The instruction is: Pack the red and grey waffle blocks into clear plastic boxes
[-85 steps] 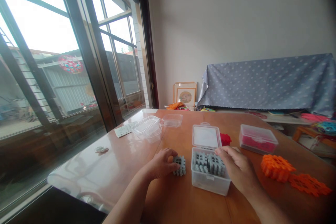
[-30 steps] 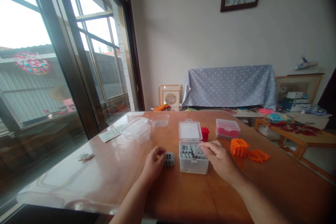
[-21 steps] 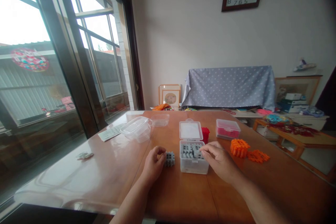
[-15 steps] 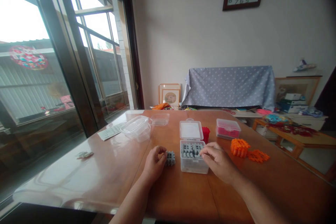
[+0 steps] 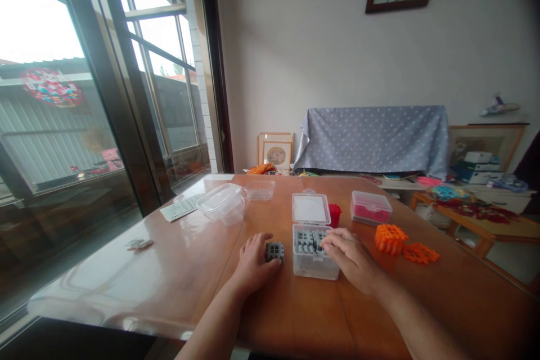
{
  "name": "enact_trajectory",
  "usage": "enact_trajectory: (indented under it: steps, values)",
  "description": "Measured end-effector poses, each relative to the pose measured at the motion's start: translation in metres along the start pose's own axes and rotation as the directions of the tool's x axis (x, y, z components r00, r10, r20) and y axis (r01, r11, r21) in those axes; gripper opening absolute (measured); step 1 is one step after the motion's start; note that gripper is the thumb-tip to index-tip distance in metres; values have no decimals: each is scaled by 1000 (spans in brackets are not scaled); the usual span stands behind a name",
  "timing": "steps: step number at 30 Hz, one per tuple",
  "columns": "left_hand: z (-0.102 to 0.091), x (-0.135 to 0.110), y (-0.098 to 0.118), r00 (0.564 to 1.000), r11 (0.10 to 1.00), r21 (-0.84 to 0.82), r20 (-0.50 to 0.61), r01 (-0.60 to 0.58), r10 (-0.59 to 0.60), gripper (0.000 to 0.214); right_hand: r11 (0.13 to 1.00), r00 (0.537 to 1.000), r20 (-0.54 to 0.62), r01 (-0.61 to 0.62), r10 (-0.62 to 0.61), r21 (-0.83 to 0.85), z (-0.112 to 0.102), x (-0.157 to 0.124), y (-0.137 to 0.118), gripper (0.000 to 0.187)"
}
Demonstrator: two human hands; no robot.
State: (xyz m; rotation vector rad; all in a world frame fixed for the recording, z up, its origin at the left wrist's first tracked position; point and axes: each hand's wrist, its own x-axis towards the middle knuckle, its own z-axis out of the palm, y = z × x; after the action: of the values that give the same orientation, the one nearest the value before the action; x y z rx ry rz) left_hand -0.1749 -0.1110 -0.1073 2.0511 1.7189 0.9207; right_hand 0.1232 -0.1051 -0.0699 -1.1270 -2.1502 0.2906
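A small stack of grey notched interlocking plates (image 5: 275, 251) lies on the table, left of a clear plastic box. My left hand (image 5: 258, 259) closes round its left side, thumb at the front and fingers at the back. More grey plates (image 5: 306, 241) stand in rows inside the clear box (image 5: 315, 268), whose hinged lid (image 5: 311, 208) is tipped back. My right hand (image 5: 350, 256) reaches over the box's right wall. Its bent fingers touch the grey plates at that end; the fingertips are partly hidden.
Red pieces (image 5: 334, 215) sit behind the box. To the right are a closed box of pink pieces (image 5: 371, 208), an orange stack (image 5: 390, 238) and loose orange plates (image 5: 421, 253). Clear containers (image 5: 221, 202), a printed sheet (image 5: 180, 209) and a small packet (image 5: 139, 244) lie to the left.
My left hand has gone from a pinch beside the grey stack to a wider hold round it. My right fingers stay at the box's right end. The view has shifted slightly.
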Motion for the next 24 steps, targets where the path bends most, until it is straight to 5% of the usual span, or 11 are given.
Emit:
enact_trajectory:
  steps: [15, 24]
  values:
    - [0, 1, -2, 999, 998, 61, 51, -18, 15, 51, 999, 991, 127, -39, 41, -17, 1, 3, 11, 38]
    - [-1, -1, 0, 999, 999, 30, 14, -40, 40, 47, 997, 997, 67, -53, 50, 54, -3, 5, 3, 42]
